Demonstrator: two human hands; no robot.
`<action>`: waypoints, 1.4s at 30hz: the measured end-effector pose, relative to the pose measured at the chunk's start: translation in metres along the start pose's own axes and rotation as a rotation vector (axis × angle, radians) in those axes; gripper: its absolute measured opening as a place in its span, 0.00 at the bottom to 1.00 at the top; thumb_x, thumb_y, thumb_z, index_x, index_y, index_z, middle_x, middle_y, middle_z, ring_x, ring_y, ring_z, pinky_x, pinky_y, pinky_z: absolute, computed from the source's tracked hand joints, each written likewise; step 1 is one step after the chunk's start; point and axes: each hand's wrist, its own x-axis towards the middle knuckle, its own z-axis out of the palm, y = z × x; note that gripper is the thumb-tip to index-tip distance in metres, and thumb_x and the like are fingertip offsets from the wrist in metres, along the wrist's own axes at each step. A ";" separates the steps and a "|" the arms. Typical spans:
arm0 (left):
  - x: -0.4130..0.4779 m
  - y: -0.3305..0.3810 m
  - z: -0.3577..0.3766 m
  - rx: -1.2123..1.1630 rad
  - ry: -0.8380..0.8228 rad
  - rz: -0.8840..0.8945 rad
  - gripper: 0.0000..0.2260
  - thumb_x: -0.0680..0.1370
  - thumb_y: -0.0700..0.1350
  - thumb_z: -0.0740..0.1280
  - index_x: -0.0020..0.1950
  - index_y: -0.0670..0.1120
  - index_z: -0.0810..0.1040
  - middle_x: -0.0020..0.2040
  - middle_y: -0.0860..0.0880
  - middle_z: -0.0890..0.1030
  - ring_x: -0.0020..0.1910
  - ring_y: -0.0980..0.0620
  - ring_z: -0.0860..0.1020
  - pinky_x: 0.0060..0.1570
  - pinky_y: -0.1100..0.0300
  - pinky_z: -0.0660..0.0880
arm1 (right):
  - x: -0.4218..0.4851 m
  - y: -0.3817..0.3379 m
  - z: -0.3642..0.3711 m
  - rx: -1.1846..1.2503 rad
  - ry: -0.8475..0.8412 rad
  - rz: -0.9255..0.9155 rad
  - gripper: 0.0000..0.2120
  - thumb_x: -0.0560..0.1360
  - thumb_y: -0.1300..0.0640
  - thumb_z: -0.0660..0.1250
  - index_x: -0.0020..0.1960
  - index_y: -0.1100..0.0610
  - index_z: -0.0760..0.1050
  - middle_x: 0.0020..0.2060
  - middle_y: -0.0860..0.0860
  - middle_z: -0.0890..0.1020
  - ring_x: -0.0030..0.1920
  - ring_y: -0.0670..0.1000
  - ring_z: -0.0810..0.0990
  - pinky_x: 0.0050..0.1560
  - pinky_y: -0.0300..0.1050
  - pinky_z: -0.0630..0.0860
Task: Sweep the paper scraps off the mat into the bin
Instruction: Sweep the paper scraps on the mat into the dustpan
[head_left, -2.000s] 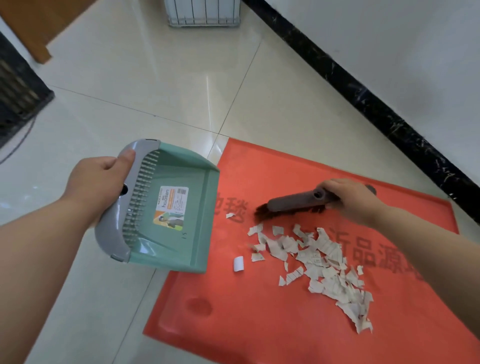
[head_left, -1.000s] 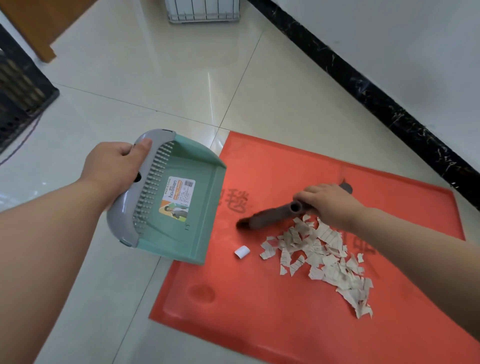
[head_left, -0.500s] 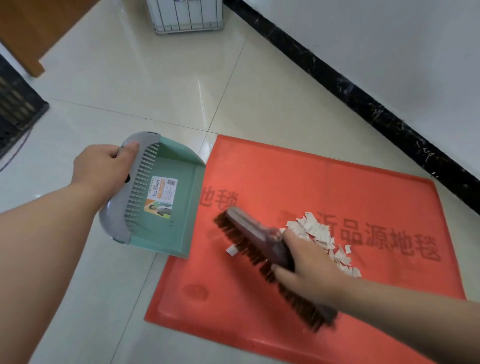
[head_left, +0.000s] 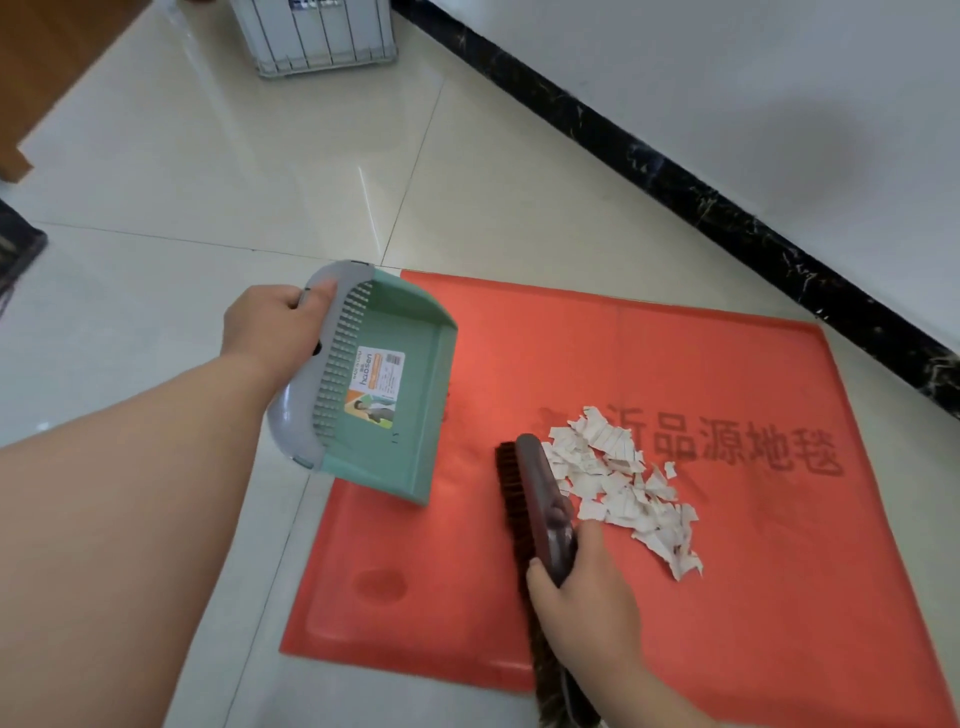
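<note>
The left hand (head_left: 272, 326) closes around the grey handle rim of a green dustpan (head_left: 387, 395). The thumb lies along the top of the rim and the other fingers curl out of sight behind it. From that grip the pan opens to the right, and its front lip reaches over the left edge of the red mat (head_left: 753, 582). Whether the lip touches the mat cannot be told. A printed label sits on the pan's floor, just right of the comb teeth beside the gripped rim.

Right of the pan and nearer the person, the right hand (head_left: 584, 605) is wrapped tightly around a brush (head_left: 537, 486), with the thumb on the side towards the paper. The brush's back runs up and away from the fist, its dark bristles facing left towards the dustpan. More bristles trail below the fist to the bottom of the view.

The paper scraps (head_left: 621, 486) lie in one loose heap on the mat. The heap is just right of the brush, touches its back, and spreads away to the right of the gripping hand. Dark printed characters run across the mat beyond the heap.

Far above both hands, a white slatted container (head_left: 317, 39) stands on the tiled floor (head_left: 218, 171). A black skirting (head_left: 722, 208) runs along the wall to the right.
</note>
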 end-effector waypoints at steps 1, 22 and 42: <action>0.000 0.003 0.004 -0.004 -0.013 0.006 0.29 0.82 0.60 0.62 0.42 0.32 0.78 0.33 0.44 0.79 0.35 0.43 0.75 0.38 0.54 0.71 | -0.002 0.002 -0.002 0.011 0.030 0.000 0.14 0.71 0.47 0.68 0.45 0.49 0.63 0.36 0.47 0.77 0.35 0.51 0.78 0.36 0.51 0.74; 0.010 0.024 0.035 0.032 -0.187 0.031 0.27 0.81 0.62 0.64 0.48 0.36 0.83 0.39 0.39 0.83 0.34 0.43 0.78 0.37 0.56 0.72 | 0.018 0.029 -0.061 0.164 0.347 0.028 0.16 0.69 0.51 0.72 0.40 0.49 0.62 0.32 0.46 0.75 0.32 0.51 0.73 0.33 0.49 0.65; -0.012 -0.060 0.079 -0.118 -0.290 -0.172 0.34 0.77 0.71 0.63 0.43 0.39 0.84 0.42 0.38 0.86 0.46 0.34 0.84 0.52 0.38 0.81 | 0.033 0.078 -0.074 0.033 0.361 0.209 0.15 0.71 0.52 0.71 0.43 0.53 0.64 0.36 0.51 0.77 0.37 0.60 0.77 0.36 0.52 0.72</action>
